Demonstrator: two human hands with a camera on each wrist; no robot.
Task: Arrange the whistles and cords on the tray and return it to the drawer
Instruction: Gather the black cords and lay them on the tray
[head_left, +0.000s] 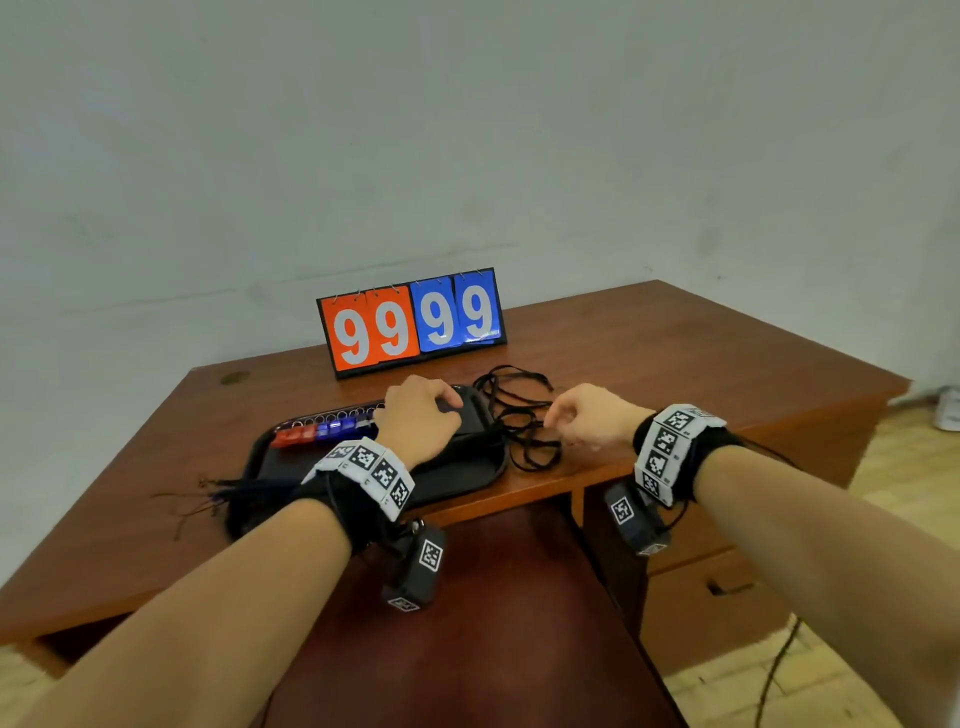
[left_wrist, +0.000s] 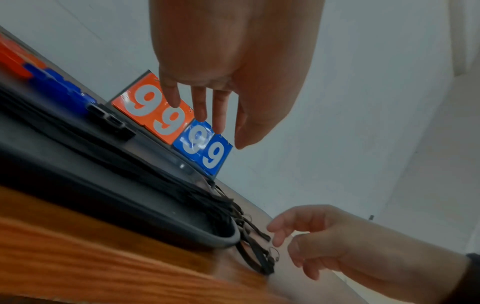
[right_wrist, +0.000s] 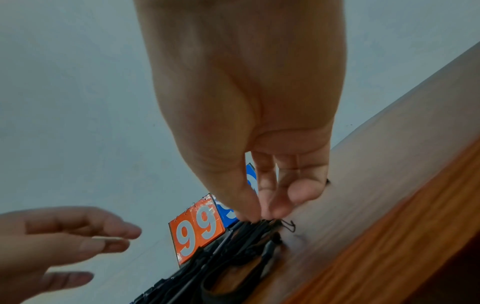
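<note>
A black tray (head_left: 462, 470) lies on the wooden desk, with red and blue whistles (head_left: 317, 431) in a row along its far rim. A bundle of black cords (left_wrist: 155, 174) lies across the tray, and their looped ends (head_left: 519, 415) spill onto the desk at its right. My right hand (head_left: 551, 421) pinches these cord ends between thumb and forefinger (right_wrist: 275, 207) just past the tray's right rim. My left hand (head_left: 447, 404) hovers over the tray's right part with relaxed fingers (left_wrist: 200, 109) and holds nothing.
A flip scoreboard (head_left: 413, 322) reading 99 99 stands behind the tray near the wall. Thin cord ends (head_left: 208, 493) stick out left of the tray. A shut drawer with a handle (head_left: 727, 587) sits in the desk's right pedestal. A dark red surface (head_left: 493, 623) lies below the front edge.
</note>
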